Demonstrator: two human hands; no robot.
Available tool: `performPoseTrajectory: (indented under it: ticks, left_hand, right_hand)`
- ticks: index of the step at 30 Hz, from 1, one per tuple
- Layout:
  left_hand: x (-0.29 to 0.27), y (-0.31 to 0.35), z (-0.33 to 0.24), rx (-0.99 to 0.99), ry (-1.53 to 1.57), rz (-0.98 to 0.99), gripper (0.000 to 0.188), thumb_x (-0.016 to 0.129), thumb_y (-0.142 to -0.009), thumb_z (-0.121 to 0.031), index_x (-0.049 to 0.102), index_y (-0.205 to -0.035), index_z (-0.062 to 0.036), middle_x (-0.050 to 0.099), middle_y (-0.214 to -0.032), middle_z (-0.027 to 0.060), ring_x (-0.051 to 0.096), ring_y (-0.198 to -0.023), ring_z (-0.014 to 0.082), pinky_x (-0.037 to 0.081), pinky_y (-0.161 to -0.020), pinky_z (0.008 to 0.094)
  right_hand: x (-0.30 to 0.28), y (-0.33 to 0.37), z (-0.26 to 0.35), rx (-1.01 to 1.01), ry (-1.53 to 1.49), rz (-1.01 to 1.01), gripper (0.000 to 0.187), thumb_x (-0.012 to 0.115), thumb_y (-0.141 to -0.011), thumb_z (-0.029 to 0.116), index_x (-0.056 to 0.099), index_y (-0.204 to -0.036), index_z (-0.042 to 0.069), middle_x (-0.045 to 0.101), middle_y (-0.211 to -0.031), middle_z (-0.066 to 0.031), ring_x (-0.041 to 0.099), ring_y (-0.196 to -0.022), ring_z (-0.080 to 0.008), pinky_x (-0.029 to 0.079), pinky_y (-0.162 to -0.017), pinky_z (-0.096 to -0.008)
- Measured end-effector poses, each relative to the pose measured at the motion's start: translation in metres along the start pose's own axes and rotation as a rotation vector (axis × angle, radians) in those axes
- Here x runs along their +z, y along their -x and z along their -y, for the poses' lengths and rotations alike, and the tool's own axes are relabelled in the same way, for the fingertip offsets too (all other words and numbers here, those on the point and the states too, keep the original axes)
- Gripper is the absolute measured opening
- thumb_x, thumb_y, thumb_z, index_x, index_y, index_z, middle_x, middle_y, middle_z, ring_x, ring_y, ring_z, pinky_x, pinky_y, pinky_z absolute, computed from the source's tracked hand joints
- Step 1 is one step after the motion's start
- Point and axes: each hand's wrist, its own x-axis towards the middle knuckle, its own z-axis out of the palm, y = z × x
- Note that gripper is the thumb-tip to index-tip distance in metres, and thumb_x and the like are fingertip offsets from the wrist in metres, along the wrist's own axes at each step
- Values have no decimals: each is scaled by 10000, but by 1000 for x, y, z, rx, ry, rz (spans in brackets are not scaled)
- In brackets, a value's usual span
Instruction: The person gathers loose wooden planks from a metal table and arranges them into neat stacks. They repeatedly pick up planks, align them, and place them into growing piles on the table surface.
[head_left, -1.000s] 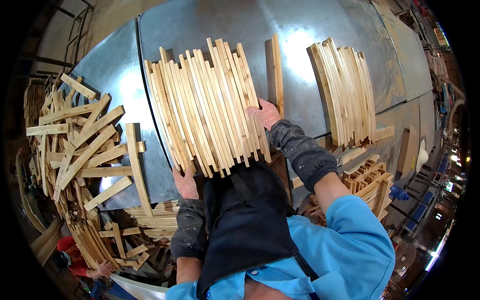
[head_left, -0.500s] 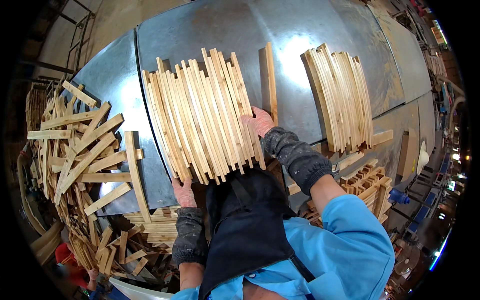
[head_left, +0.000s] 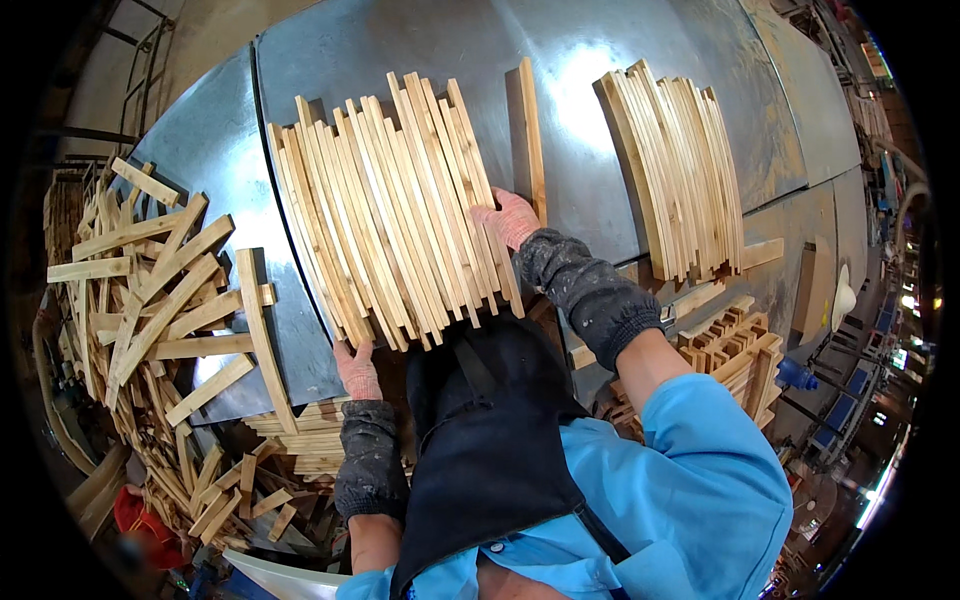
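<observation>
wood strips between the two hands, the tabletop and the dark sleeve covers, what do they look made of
Wood strips: solid wood, seemingly unpainted, pale with grain and darker knot-like spots. Tabletop: probably sheet metal, smooth and grey, with bright glare. Sleeve covers: likely cloth, matte and speckled, bunched in folds; exact fibre unclear.

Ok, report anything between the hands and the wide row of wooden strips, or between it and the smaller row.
Nothing visible separates the left hand or right hand from the wide row; on the metal table, a lone strip lies between it and the smaller row.
</observation>
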Motion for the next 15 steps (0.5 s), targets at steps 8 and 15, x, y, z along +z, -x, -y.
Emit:
performPoseTrajectory:
  ticks: [8,15]
  left_hand:
    - [-7,-8,9,-4,0,71,751,772,-964,-145,435,-1606,49,574,-1511,182,533,-1373,295,387,-1191,381]
    - [-8,-3,-1,27,35,133,751,766,-961,-139,429,-1602,60,596,-1490,195,570,-1343,290,427,-1161,377]
  right_hand:
    - [10,33,10,-93,125,-181,809,755,-984,381,440,-1612,-18,543,-1559,-283,554,-1426,-405,445,-1201,-417]
    - [61,163,-13,-107,364,4,466,679,-970,349,591,-1331,67,742,-1098,-264,697,-1081,-462,557,-910,-541]
